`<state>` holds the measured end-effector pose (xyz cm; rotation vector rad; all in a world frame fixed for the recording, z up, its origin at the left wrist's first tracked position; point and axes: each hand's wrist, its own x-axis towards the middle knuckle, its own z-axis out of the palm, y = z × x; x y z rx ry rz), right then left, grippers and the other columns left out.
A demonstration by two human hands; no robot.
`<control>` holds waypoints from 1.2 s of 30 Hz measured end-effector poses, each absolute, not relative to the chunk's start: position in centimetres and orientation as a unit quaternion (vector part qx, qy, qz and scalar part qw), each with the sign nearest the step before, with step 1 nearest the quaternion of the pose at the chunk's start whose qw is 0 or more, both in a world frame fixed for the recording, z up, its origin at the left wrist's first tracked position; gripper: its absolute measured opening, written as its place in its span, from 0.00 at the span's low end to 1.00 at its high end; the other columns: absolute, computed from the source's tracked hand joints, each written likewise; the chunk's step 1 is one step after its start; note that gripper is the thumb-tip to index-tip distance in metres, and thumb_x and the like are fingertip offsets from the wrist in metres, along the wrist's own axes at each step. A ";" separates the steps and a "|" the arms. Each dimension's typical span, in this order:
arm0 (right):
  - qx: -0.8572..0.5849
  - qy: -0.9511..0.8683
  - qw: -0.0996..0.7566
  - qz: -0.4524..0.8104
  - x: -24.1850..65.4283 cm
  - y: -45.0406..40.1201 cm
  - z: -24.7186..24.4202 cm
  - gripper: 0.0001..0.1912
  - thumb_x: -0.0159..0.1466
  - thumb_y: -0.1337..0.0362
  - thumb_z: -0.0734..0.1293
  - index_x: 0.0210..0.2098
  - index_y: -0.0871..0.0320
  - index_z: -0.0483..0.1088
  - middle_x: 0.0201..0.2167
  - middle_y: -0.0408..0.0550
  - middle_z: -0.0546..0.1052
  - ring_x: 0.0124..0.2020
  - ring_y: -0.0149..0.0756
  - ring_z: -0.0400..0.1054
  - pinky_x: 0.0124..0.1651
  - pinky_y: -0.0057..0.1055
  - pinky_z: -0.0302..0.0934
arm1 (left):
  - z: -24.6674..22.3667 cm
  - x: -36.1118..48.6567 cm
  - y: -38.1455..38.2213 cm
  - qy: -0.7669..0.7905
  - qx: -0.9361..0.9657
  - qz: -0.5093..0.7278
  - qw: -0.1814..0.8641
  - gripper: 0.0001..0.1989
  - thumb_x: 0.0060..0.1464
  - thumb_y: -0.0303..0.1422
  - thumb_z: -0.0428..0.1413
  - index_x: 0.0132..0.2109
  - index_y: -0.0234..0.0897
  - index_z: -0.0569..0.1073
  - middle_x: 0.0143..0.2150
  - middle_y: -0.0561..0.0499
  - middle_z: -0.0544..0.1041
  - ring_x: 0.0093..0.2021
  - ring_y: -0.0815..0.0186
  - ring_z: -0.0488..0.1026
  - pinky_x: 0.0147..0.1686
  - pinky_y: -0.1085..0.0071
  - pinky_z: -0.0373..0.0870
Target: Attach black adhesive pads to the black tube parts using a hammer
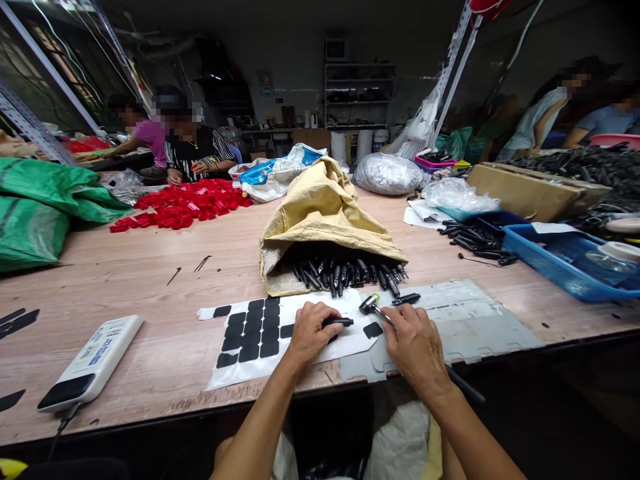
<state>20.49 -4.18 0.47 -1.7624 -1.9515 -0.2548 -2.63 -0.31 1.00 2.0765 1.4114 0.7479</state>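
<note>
My left hand point(311, 330) is closed on a black cylindrical part point(343, 322) above a white sheet. Black rounded-square pieces point(253, 330) lie in rows on that sheet to the left, and a single black square point(373, 330) sits between my hands. In my right hand point(415, 340) is a small hammer point(371, 305), its head up and to the left of my fingers and its dark handle end showing past my wrist. Just beyond my hands, black parts point(345, 273) spill from the mouth of a tan sack point(325, 213). One more black part point(406, 299) lies near the hammer.
A white power bank point(93, 363) with a cable lies at the left. Red pieces point(190, 202) are heaped farther back beside a green sack point(45, 207). A blue tray point(570, 267) stands at the right, near cardboard point(525, 191). Several people are at the tables beyond.
</note>
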 end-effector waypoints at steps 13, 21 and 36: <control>-0.496 -0.834 0.200 0.136 17.6 -1.8 1.9 0.06 0.65 0.64 0.69 0.42 0.54 0.74 0.39 0.44 0.77 0.43 0.36 0.66 0.45 0.32 0.57 | 0.6 -2.8 -0.3 0.493 0.793 0.255 0.250 0.08 0.58 0.36 0.61 0.45 0.50 0.82 0.44 0.53 0.80 0.48 0.58 0.68 0.51 0.58 0.58; -0.446 -0.850 0.235 0.154 17.7 -1.4 1.0 0.03 0.66 0.68 0.66 0.34 0.56 0.68 0.34 0.44 0.73 0.40 0.36 0.63 0.44 0.32 0.55 | 0.3 -2.8 -0.2 0.477 0.802 0.259 0.249 0.07 0.58 0.36 0.61 0.43 0.49 0.83 0.41 0.53 0.80 0.47 0.58 0.67 0.50 0.59 0.58; -0.407 -0.786 0.458 0.085 18.6 -2.5 0.0 0.14 0.67 0.64 0.66 0.52 0.57 0.70 0.35 0.47 0.73 0.39 0.38 0.66 0.46 0.38 0.62 | 0.5 -2.6 -0.3 0.494 0.793 0.268 0.237 0.08 0.63 0.35 0.55 0.44 0.43 0.78 0.42 0.51 0.78 0.47 0.58 0.67 0.49 0.59 0.59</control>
